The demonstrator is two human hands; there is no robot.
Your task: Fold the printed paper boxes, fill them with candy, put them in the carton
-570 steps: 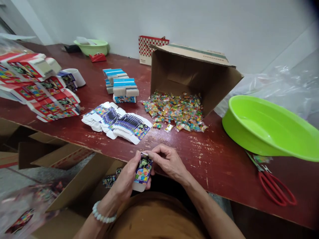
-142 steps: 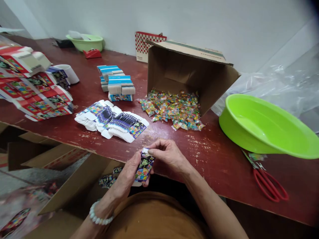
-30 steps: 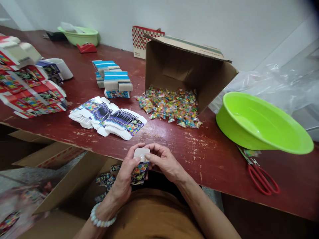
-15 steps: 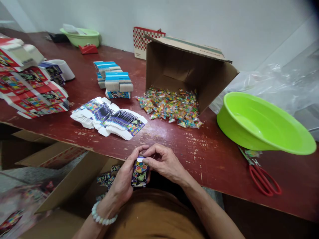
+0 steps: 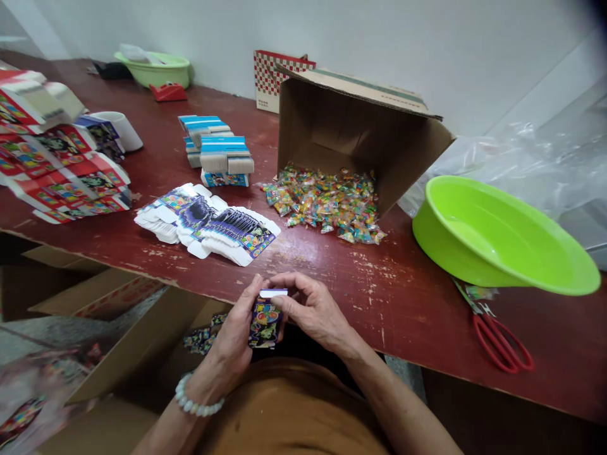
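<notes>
A small dark printed candy box (image 5: 265, 325) is held upright in front of me at the table's near edge. My left hand (image 5: 239, 328) is closed around its left side, thumb along the edge. At the top, my right hand (image 5: 308, 309) grips the box by its upper right corner, thumb on the front near the white flap (image 5: 273, 293). The right fingers behind the box are partly hidden. Beyond my hands lies a fanned stack of flat purple-and-white box blanks (image 5: 208, 224). To its right spreads a pile of clear candy packets (image 5: 327, 205).
The packets spill from a cardboard carton (image 5: 360, 136) on its side. A green basin (image 5: 502, 234) and red-handled scissors (image 5: 502, 341) are at right. Blue (image 5: 225, 155) and red (image 5: 66, 158) blank stacks stand left. Below the edge, an open carton (image 5: 137, 341) holds several dark boxes (image 5: 202, 340).
The box has risen slightly, and its top flap now shows as a wider white strip. My right fingers have shifted over the top; the left hand keeps its hold.
</notes>
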